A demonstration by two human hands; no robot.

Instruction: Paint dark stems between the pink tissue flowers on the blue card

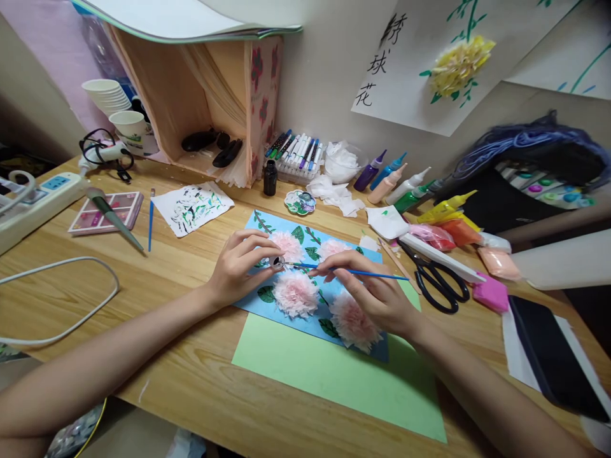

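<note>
- Green paper sheet point(334, 375), on wooden surface point(181, 381), nearest edge.
- Blue card point(286, 313) with pink tissue flowers point(294, 294), overlapping the sheet.
- Right hand point(377, 296): grip pinching thin blue paintbrush point(379, 275), bristles at small round container point(277, 261).
- Left hand point(238, 267): grip pinching that container, above the card.
- Black scissors point(436, 280), right; paint bottles point(386, 175), rear.

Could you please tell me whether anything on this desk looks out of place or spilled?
Nothing looks spilled or damaged. The paint bottles lie tipped over rather than upright, crumpled tissues sit by the palette, and the scissors lie open close to the right hand, which holds a brush.
</note>
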